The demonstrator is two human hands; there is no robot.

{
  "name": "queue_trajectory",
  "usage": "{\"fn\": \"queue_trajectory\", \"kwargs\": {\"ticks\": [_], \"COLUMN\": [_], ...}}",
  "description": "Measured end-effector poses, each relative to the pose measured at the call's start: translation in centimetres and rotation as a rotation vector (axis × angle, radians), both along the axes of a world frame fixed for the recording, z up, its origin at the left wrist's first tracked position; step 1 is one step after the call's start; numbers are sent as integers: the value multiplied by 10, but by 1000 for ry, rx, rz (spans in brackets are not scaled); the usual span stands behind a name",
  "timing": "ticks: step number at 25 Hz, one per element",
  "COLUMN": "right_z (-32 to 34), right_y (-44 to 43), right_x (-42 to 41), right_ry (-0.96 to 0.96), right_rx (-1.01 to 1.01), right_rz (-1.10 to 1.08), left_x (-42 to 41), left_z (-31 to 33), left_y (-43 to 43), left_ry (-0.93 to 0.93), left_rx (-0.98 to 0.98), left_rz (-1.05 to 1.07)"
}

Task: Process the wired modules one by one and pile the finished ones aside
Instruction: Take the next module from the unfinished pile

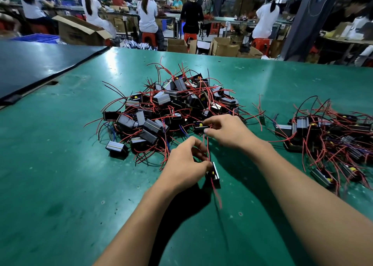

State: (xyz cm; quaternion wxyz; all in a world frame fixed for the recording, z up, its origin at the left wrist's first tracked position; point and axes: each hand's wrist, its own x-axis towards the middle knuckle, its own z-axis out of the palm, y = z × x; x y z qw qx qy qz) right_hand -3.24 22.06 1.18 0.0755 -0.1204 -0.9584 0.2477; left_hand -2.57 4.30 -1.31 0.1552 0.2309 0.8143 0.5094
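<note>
A big heap of black wired modules (171, 108) with red and black leads lies in the middle of the green table (60, 175). A second, flatter pile of modules (331, 142) lies at the right. My left hand (185, 166) grips one black module (214, 175) just above the table, in front of the heap. That module's red wire (207, 146) runs up to my right hand (226, 132), which pinches it between thumb and fingers at the heap's near edge. The wire's loose end hangs blurred below the module.
A dark board (40, 63) lies along the table's far left. Beyond the far edge stand cardboard boxes (224, 47), red stools and several seated workers at other benches. A dark pillar (310, 19) rises at the back right.
</note>
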Motion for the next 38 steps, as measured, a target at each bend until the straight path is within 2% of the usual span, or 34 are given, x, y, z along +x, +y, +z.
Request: {"fn": "queue_trajectory", "kwargs": {"ticks": [3,5,7,10,12,17,21,25,30,33,35,38], "right_z": [-13,-17,-18,-17,-15,-6,11,33,45,43,34,16], "right_y": [-6,-9,-16,-23,-24,-19,-9,9,28,31,33,33], "right_x": [-27,-39,-45,-48,-46,-32,-14,12,57,75,82,84], "right_ry": [-62,-46,50,117,111,47,-14,-29,137,227,173,3], "right_rx": [54,236,430,540,505,236,179,53,-88,-178,-201,-103], "right_rz": [39,4,-2,47,48,-17,-57,-112,-43,32,46,46], "left_x": [2,1,-1,-5,-8,-14,-16,-14,-12,-12,-13,-15], "left_z": [2,2,2,-1,-2,-3,-3,-3,0,0,-1,-2], "left_y": [-1,-2,-1,0,-1,-4,-4,-5,-6,-6,-5,-3], "left_ry": [3,4,-6,8,-12,-92,-180,-162,-196,-213,-235,-307], "left_rx": [-36,-18,35,73,108,184,234,205,259,299,354,465], "left_rz": [-74,-65,5,144,208,271,266,237,165,197,257,314]}}
